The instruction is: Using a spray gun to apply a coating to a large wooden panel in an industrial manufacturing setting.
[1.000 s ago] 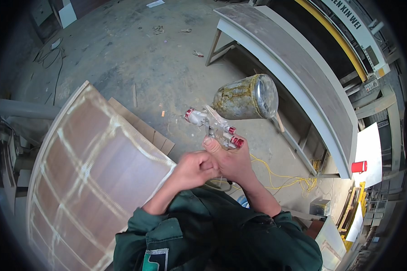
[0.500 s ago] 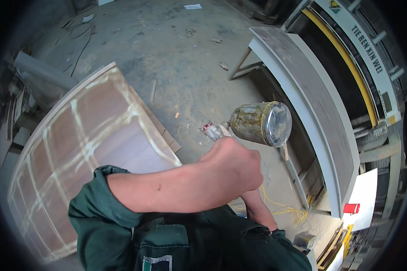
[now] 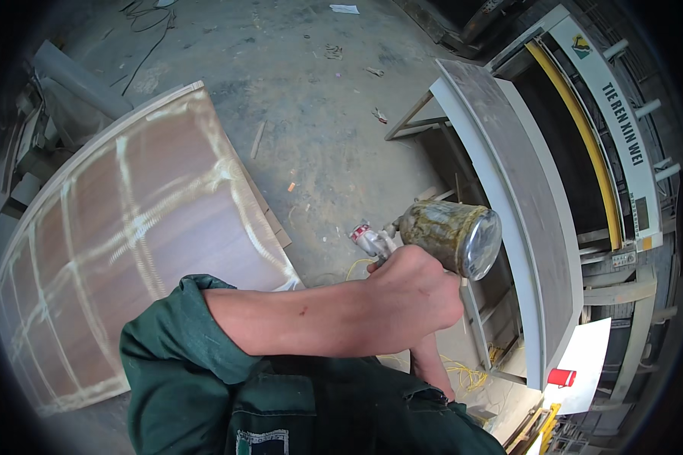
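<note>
A large brown wooden panel (image 3: pixel 121 250), streaked with pale criss-cross lines, lay on the left over the dusty concrete floor (image 3: pixel 296 83). To the right stood a long grey board (image 3: pixel 524 205) on a metal frame, with a machine (image 3: pixel 607 129) carrying a yellow strip beyond it.

The person's left forearm, in a rolled-up green sleeve (image 3: pixel 197 334), crossed the middle of the view from lower left toward the right, almost level. The left hand (image 3: pixel 413 292) was curled shut, its knuckles uppermost, closed around the grip of a spray gun (image 3: pixel 425 243); the fingers themselves were hidden beneath the hand. The gun sat just above and touching that hand, over the floor between the panel and the grey board. Its stained metal cup (image 3: pixel 455 236) lay tilted on its side, shiny lid facing right, and its white and red nozzle end (image 3: pixel 368 239) pointed left toward the panel.

The right forearm (image 3: pixel 432 368) rose from the lower edge to just beneath the left hand. The right hand was hidden behind the left, so its grip could not be told.

A small red cap-like object (image 3: pixel 561 377) sat low at right on a white sheet (image 3: pixel 588 356).
</note>
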`<control>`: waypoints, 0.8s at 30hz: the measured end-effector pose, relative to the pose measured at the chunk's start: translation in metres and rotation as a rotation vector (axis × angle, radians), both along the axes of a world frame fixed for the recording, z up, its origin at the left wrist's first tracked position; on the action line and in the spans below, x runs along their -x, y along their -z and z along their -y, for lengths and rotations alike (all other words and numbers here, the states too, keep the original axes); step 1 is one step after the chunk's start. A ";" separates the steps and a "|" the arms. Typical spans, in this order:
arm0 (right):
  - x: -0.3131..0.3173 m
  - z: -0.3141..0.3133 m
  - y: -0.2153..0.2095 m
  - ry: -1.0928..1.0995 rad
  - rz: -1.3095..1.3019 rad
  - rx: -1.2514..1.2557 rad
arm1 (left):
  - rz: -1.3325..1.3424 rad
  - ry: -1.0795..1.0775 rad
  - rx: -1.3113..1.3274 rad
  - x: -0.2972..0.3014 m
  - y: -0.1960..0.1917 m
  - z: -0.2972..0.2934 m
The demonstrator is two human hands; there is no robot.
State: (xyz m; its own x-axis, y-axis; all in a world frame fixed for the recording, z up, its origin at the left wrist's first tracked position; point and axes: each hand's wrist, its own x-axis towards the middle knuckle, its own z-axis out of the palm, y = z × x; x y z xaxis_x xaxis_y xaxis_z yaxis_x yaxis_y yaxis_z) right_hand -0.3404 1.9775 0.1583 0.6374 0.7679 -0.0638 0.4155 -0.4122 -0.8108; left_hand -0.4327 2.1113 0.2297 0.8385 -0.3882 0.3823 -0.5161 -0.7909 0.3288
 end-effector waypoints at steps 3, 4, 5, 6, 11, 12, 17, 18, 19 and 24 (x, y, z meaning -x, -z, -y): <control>-0.004 -0.001 0.000 0.004 0.006 0.003 | 0.015 -0.037 0.121 -0.001 0.018 0.008; -0.005 0.000 0.001 0.011 0.008 0.003 | 0.113 -0.097 0.237 -0.002 0.024 0.011; -0.006 0.001 0.001 0.016 0.011 0.003 | 0.113 -0.094 0.240 -0.001 0.026 0.011; -0.007 0.001 0.002 0.019 0.013 0.002 | 0.154 -0.147 0.249 0.001 0.027 0.010; -0.007 -0.002 0.006 -0.001 0.011 0.011 | 0.042 -0.187 0.183 0.008 0.022 0.004; -0.008 -0.003 0.006 -0.009 0.012 0.012 | 0.017 -0.137 0.207 0.004 0.026 0.005; -0.009 -0.006 0.007 -0.021 0.012 0.018 | 0.126 -0.162 0.284 -0.001 0.040 0.015; -0.007 -0.007 0.008 -0.025 0.010 0.018 | 0.168 -0.218 0.286 -0.001 0.045 0.015; -0.008 -0.006 0.009 -0.021 0.012 0.020 | 0.212 -0.266 0.290 -0.002 0.047 0.016; -0.009 -0.003 0.014 -0.004 0.019 0.027 | 0.273 -0.308 0.314 -0.002 0.053 0.027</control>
State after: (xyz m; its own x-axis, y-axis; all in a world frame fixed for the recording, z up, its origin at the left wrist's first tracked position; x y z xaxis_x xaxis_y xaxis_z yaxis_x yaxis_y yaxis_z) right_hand -0.3313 1.9808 0.1447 0.6360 0.7683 -0.0722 0.4321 -0.4320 -0.7916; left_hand -0.4305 2.0845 0.1770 0.7495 0.0295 0.6614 -0.3751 -0.8042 0.4610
